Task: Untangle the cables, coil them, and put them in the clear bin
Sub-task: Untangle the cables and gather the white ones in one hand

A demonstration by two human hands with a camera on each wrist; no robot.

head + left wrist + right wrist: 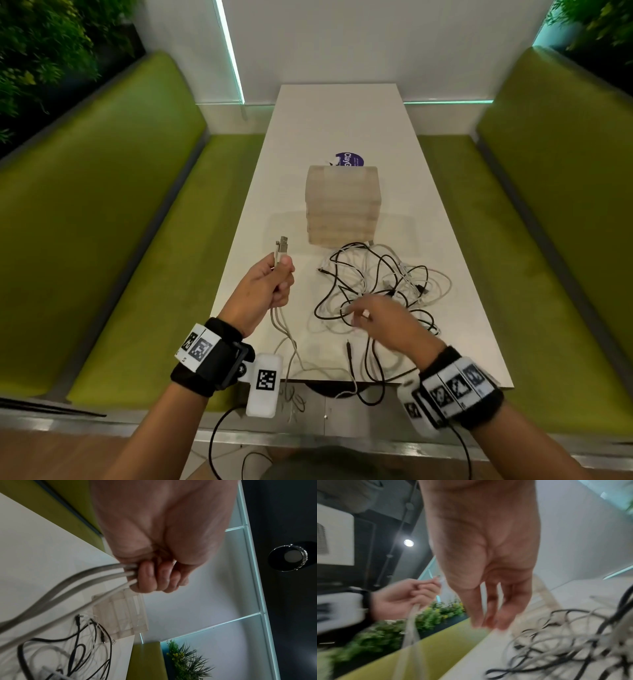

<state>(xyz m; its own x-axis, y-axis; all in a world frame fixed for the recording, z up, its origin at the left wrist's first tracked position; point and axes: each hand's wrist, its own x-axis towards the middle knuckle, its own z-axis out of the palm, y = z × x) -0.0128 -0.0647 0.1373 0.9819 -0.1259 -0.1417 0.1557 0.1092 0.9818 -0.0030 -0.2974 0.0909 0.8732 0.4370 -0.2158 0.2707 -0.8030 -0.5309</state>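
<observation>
My left hand (pixel 274 284) is raised over the table's left edge and grips a white cable (pixel 281 250). The cable's USB plugs stick up above the fist. Its strands (pixel 85 580) hang down from my curled fingers (pixel 150 577) to the near table edge. A tangle of black and white cables (pixel 380 287) lies on the white table (pixel 342 116). My right hand (pixel 373 317) hovers blurred over the tangle's near side, fingers (pixel 489 609) loosely extended and holding nothing. The clear bin (pixel 343 205) stands just beyond the tangle.
A purple round sticker (pixel 349 160) lies on the table behind the bin. Green bench seats (pixel 113 240) flank the table on both sides. Some cable ends (pixel 349 356) drape over the near table edge. Plants (pixel 187 660) stand behind the benches.
</observation>
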